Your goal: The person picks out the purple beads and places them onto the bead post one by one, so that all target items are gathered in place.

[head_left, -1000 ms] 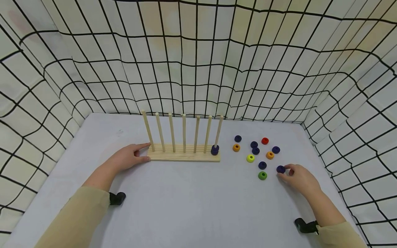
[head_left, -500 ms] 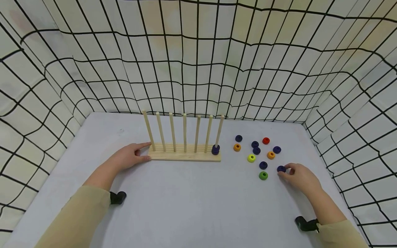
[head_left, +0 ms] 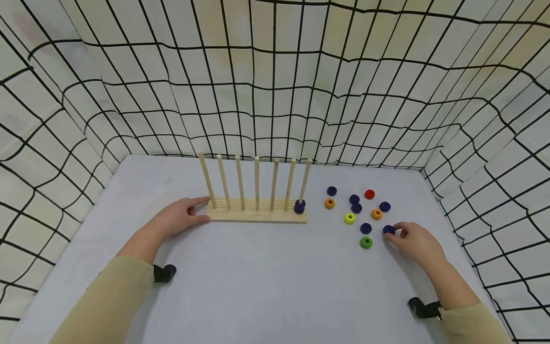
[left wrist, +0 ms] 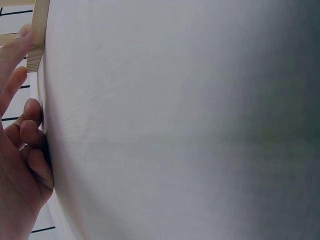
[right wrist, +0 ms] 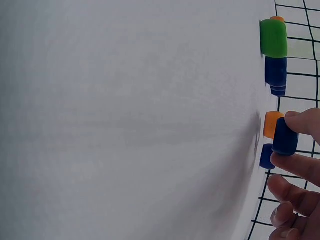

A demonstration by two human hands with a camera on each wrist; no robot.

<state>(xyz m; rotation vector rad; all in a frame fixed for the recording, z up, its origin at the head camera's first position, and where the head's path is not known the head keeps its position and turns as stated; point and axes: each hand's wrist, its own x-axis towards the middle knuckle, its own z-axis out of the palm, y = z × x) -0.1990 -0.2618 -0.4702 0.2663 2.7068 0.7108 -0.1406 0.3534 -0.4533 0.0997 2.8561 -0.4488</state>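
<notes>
A wooden rack (head_left: 258, 217) with several upright pegs stands on the table, two dark blue beads (head_left: 299, 209) stacked on its rightmost peg. My left hand (head_left: 178, 218) holds the rack's left end between thumb and index finger; the left wrist view shows the thumb on the wood, other fingers curled near the table. To the right, my right hand (head_left: 417, 243) pinches a dark blue bead (right wrist: 286, 136) between thumb and index finger, slightly off the tabletop. Close by lie a green bead (head_left: 366, 242) and another dark blue bead (head_left: 365, 228).
Loose beads are scattered right of the rack, including a yellow one (head_left: 349, 218), a red one (head_left: 369, 194), orange ones (head_left: 329, 203) and more dark blue ones (head_left: 385, 206). A white wall with black netting (head_left: 275, 95) encloses the table's back and sides.
My right hand has raised the pinched dark blue bead a little from the table. The left hand stays at the rack's end; the head view has shifted slightly.
</notes>
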